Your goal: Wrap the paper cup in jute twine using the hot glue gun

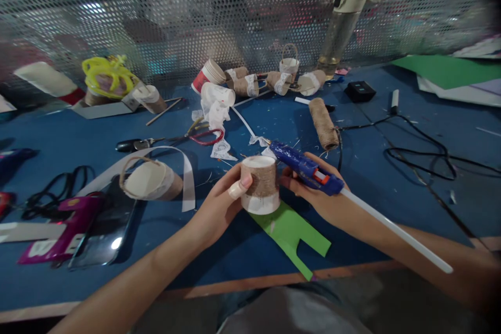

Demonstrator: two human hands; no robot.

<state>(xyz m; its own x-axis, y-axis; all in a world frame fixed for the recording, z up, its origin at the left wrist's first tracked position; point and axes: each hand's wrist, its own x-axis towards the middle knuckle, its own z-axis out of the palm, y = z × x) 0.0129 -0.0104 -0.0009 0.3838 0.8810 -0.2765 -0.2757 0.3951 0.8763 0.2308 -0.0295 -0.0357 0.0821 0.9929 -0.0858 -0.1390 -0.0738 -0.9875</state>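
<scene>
So the twine-wrapped cup (260, 183) sits upside down in our left hand (217, 209), just above the blue table (391, 188) near its front edge. Our fingers are curled round its side, with a taped-up thumb pressed on the twine. Our right hand (317, 195) is wrapped tight round the blue glue gun (305, 168), with the nozzle right up at the cup's top rim; can't tell if it's actually touching. A long white glue stick (395, 229) pokes out the back over our forearm. Right under the cup there's a green paper scrap (291, 232) lying flat on the table. Just behind the gun is a twine spool (323, 123) on its side. Off to the left lies another cup with a handle (151, 180), next to a phone (104, 229), with red-handled scissors (172, 141) a bit further back. Way at the back, a bunch of finished cups (250, 83) lie tipped over, and a bottle (344, 21) leans against the mesh wall (195, 10).
</scene>
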